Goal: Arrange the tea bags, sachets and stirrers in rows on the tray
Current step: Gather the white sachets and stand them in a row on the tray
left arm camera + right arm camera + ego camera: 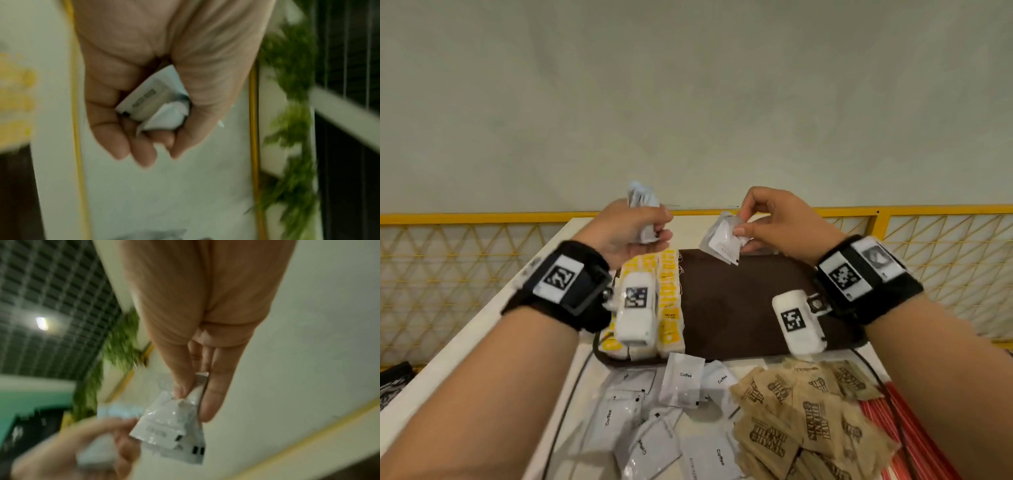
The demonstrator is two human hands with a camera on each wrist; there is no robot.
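Both hands are raised above the far edge of the brown tray [739,308], likely so sachets can be dealt out one at a time. The left hand [633,229] is curled round a small bundle of white coffee sachets [642,205], a ready stock. The right hand [774,222] pinches one or two sachets [722,241] by a corner between thumb and fingers, letting them hang free, probably for laying flat. Yellow tea bags [669,294] already fill rows along the tray's left edge; loose coffee sachets [681,380], brown sugar packets [811,411] and red stirrers [914,438] wait on the table's near edge.
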